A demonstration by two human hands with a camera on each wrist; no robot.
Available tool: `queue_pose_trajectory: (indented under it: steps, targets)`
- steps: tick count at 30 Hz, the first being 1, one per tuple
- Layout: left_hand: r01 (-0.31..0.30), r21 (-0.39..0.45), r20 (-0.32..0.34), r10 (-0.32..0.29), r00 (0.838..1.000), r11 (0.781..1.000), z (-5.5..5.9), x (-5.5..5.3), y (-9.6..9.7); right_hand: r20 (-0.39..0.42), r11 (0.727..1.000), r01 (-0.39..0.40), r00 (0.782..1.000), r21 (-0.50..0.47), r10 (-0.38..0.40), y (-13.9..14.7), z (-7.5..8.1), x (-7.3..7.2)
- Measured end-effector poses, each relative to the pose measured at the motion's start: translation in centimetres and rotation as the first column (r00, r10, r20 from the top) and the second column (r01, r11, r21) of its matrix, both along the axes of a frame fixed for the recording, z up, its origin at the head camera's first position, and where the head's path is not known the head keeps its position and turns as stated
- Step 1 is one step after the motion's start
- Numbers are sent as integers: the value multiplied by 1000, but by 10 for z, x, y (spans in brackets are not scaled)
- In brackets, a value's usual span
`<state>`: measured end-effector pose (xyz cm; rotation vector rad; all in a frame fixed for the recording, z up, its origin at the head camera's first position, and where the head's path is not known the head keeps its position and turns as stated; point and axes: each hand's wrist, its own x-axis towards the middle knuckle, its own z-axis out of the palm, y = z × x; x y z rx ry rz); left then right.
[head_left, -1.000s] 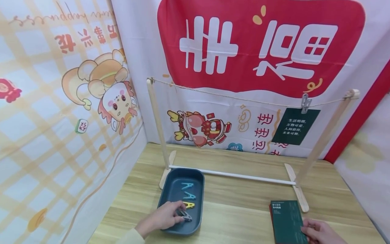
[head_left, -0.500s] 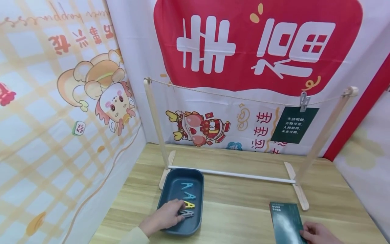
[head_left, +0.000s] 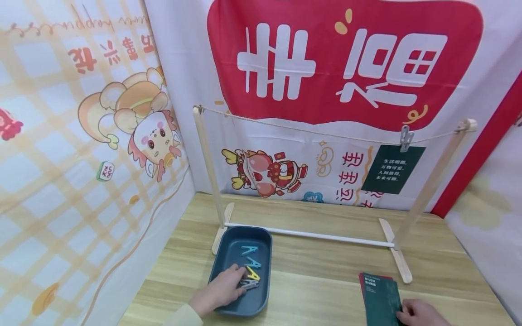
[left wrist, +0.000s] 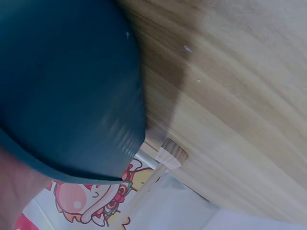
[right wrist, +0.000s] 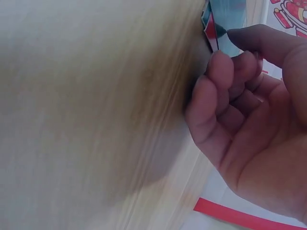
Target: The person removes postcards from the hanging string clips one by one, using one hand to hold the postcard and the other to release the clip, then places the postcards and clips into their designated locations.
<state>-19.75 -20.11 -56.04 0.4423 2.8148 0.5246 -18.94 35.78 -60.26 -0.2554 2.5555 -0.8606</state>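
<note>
In the head view my left hand (head_left: 223, 287) reaches into a dark blue tray (head_left: 267, 253). Its thumb and fingers are curled about a grey clothespin (head_left: 250, 284), whose near end they hide. A yellow clothespin (head_left: 253, 274) lies tilted right at the fingertips, and two teal clothespins (head_left: 253, 261) lie farther back. The left wrist view shows mostly the tray's outer wall (left wrist: 72, 96). My right hand (head_left: 420, 312) pinches the right edge of a small stack of green and red cards (head_left: 381, 294). The right wrist view shows its thumb and fingertips at the stack's edge.
Behind the tray stands a wooden frame (head_left: 428, 190) with a string (head_left: 306, 131) across its top. A metal clip (head_left: 405, 138) holds a green card (head_left: 393, 167) on the string. A white rod (head_left: 326, 236) joins the feet. Printed cloth (head_left: 261, 68) covers the walls.
The grey clothespin has shifted slightly beneath the left fingers, and the yellow one has turned. The cards in my right hand have slid a little left and fanned, showing more red.
</note>
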Motion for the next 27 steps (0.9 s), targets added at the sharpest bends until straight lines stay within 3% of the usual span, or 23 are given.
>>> queue_pose_trajectory:
  steps: [8, 11, 16, 19, 24, 27]
  targets:
    - [-13, -19, -88, 11, 996, 1000, 6, -3, 0, 59, 992, 121, 991, 31, -123, -11, 12, -4]
    - [-6, 8, -164, 8, 986, 1000, 13, -8, 2, 61, 988, 152, 986, 13, -153, -14, 25, -5]
    - [1, 59, -317, 17, 948, 998, 35, -21, 4, 48, 985, 153, 988, -81, -150, -18, 50, -13]
    - [-11, 97, -379, 47, 924, 995, 53, -28, 5, -24, 979, 171, 984, -114, -175, -24, 62, -21]
    - [-27, 175, -463, 106, 880, 984, 80, -41, 7, -119, 945, 253, 952, -209, -281, -37, 80, -32]
    - [-8, 232, -495, 125, 860, 973, 91, -47, 10, -233, 914, 252, 914, -317, -333, -38, 90, -39]
